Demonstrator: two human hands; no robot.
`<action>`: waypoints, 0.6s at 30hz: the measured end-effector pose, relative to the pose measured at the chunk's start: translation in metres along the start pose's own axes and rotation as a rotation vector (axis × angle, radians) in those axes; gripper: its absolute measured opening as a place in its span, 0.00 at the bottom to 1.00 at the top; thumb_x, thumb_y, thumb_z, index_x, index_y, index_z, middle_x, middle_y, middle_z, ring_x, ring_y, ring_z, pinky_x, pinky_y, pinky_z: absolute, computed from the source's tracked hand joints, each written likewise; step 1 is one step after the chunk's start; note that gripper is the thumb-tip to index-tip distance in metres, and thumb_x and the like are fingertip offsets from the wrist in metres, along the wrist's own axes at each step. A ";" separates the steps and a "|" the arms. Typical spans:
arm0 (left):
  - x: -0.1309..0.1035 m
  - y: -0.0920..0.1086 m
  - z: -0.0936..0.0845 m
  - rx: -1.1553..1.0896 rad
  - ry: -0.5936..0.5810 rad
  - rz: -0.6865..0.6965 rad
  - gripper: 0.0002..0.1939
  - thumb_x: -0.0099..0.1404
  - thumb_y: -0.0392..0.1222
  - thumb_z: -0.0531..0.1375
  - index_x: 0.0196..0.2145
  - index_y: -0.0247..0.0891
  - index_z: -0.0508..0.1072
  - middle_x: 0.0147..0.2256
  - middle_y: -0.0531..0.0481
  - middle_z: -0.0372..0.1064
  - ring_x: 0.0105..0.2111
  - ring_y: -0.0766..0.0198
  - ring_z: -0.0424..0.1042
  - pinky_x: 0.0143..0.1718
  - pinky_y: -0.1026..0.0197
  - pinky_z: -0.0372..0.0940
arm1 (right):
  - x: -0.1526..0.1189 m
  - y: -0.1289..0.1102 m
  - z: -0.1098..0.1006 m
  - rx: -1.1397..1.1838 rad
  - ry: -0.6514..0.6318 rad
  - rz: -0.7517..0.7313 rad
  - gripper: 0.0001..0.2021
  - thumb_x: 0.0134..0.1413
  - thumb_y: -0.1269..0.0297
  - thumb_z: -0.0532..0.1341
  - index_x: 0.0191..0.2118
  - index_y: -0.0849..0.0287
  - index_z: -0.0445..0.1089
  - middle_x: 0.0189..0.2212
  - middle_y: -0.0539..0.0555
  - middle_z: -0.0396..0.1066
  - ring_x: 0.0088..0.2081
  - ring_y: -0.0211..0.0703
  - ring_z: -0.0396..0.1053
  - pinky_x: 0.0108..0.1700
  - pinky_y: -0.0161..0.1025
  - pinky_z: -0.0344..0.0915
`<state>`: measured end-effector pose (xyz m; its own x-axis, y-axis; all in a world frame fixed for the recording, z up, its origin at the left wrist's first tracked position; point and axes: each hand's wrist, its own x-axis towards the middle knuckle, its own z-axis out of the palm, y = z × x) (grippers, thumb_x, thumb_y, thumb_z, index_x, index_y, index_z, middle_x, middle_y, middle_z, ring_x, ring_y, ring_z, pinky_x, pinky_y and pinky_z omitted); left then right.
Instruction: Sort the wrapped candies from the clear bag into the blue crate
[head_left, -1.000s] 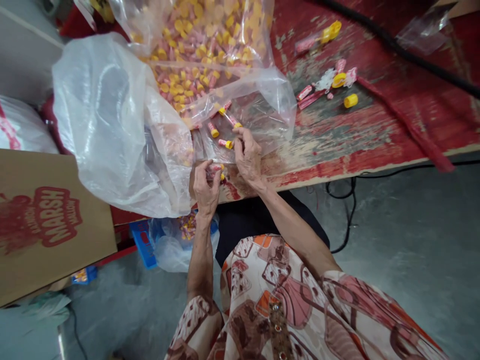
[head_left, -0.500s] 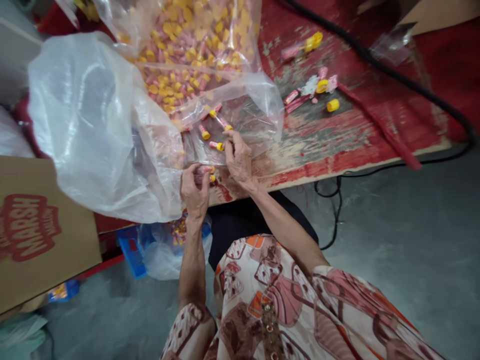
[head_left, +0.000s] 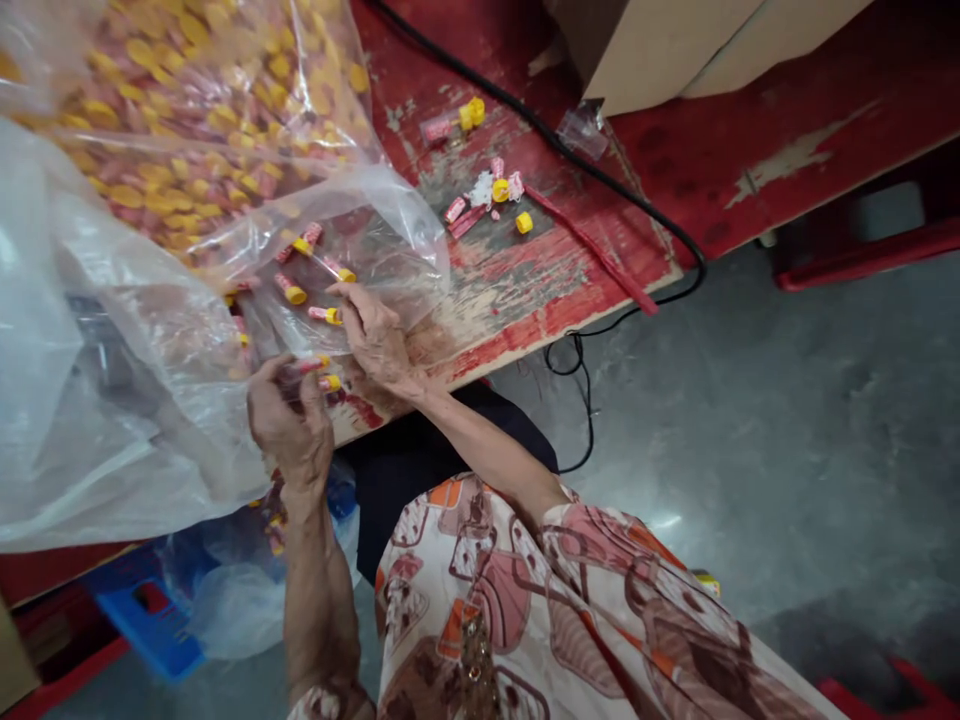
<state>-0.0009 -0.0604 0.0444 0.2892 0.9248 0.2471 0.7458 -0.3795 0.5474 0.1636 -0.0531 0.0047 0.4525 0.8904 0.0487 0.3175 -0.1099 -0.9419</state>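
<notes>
Two small clear cylindrical tubes with pink-and-white filling and yellow caps [head_left: 311, 364] are held between the thumb and bent fingers of a left hand [head_left: 291, 420], near the front edge of a red-painted wooden worktop [head_left: 491, 275] worn pale in patches. A matching yellow-capped tube [head_left: 344, 274] is met at its capped end by the curled, narrowly spaced fingers of a right hand [head_left: 377, 335]; whether it is gripped or merely touched cannot be told. Just beside that hand, another short pink-and-white tube with a yellow cap [head_left: 322, 314] is seen lying on its side, and further loose tubes [head_left: 289, 289] are scattered close by on a clear plastic sheet-like bag mouth [head_left: 412, 240]. Behind them, a large heap of pink tubes with yellow caps [head_left: 161, 185] is enclosed in the bag's clear film. The left of the scene is filled by a translucent white plastic bag [head_left: 127, 430]. Farther right, a single yellow cap [head_left: 523, 222] is set beside a tangle of white stringy material [head_left: 481, 188] and a long flat red strip [head_left: 589, 245], which is stretched past the worktop's edge. The surface is crossed by a thick black cable [head_left: 517, 105], beyond which a brown cardboard box [head_left: 667, 55] is placed. Below, a blue plastic object [head_left: 154, 620] is partly covered by a crumpled clear bag [head_left: 236, 612].
</notes>
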 end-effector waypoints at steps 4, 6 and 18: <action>0.007 -0.009 0.003 0.053 -0.134 -0.001 0.14 0.79 0.55 0.60 0.51 0.44 0.76 0.48 0.38 0.78 0.50 0.49 0.80 0.57 0.42 0.72 | -0.005 -0.005 -0.003 -0.065 -0.042 -0.051 0.19 0.85 0.74 0.50 0.69 0.65 0.70 0.65 0.58 0.80 0.65 0.35 0.78 0.70 0.31 0.68; 0.009 -0.015 0.003 0.057 -0.149 0.004 0.13 0.79 0.54 0.61 0.51 0.45 0.75 0.49 0.38 0.78 0.51 0.49 0.80 0.58 0.43 0.71 | -0.011 -0.007 -0.005 -0.154 -0.089 -0.171 0.19 0.87 0.70 0.51 0.71 0.67 0.69 0.68 0.61 0.77 0.69 0.37 0.75 0.73 0.33 0.66; 0.010 -0.027 0.007 -0.027 -0.129 0.032 0.22 0.69 0.41 0.64 0.59 0.34 0.75 0.48 0.42 0.77 0.42 0.57 0.76 0.48 0.54 0.74 | -0.026 0.005 0.006 -0.361 -0.222 -0.552 0.18 0.88 0.59 0.54 0.67 0.59 0.75 0.62 0.59 0.76 0.68 0.45 0.73 0.67 0.40 0.73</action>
<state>-0.0142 -0.0404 0.0268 0.3887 0.9072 0.1610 0.7188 -0.4079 0.5629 0.1487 -0.0742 -0.0030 -0.0239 0.9233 0.3834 0.7272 0.2792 -0.6271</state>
